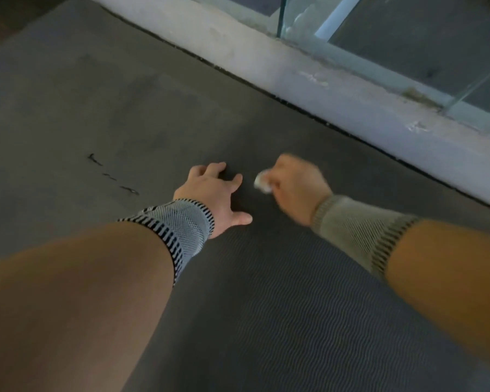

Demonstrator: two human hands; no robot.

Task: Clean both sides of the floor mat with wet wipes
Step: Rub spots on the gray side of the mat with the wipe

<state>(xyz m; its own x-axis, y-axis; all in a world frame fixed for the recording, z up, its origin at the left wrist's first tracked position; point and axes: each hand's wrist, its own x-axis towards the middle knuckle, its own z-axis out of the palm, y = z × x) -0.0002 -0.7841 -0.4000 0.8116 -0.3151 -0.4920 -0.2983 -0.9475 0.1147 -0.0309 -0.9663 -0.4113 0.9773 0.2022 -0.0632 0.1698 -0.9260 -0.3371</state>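
Grey mat (266, 321) beside ledge (351, 94) (glass above); left hand (210, 190) spread flat; right hand (294, 179) clutching wipe (262, 182).

- We see a dim view, brightest along the pale ledge (337, 89) and the glass (408, 32) at upper right.
- Our right hand (294, 179) is smeared by motion blur; our left hand (210, 190) is sharper.
- The floor mat (266, 306) shows crisp ripples near us and turns soft farther off.
- Our forearms bulge large at the lower edges from wide-angle distortion.
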